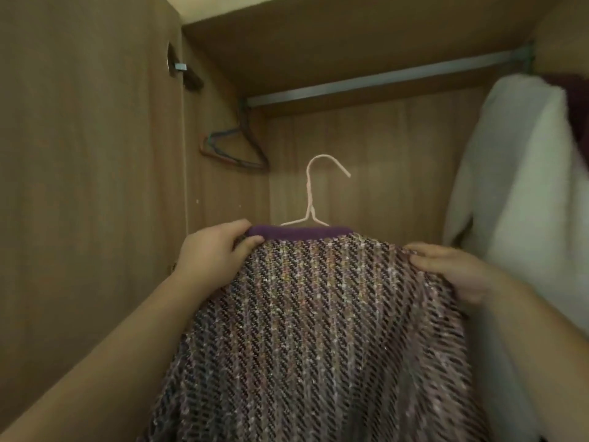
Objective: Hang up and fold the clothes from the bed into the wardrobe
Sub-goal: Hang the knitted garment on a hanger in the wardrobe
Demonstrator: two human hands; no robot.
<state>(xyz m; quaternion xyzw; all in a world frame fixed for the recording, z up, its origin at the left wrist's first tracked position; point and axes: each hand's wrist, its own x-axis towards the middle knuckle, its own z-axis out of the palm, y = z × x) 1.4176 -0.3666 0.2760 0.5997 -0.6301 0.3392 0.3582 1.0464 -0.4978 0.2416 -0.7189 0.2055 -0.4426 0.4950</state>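
A woven garment (318,320) in pink, purple and dark threads with a purple collar fills the lower middle of the head view. It sits on a pale pink wire hanger (309,199) whose hook points up, free in the air below the metal rail (382,78). My left hand (213,255) grips the garment's left shoulder beside the collar. Its right shoulder is held by my right hand (455,269). Most of the hanger is hidden under the cloth.
I am looking into a brown wooden wardrobe (366,173). Several empty hangers (237,148) hang at the rail's left end. A white garment (522,193) hangs at the right, with a dark red one (573,94) behind it. The open door (89,154) stands at left.
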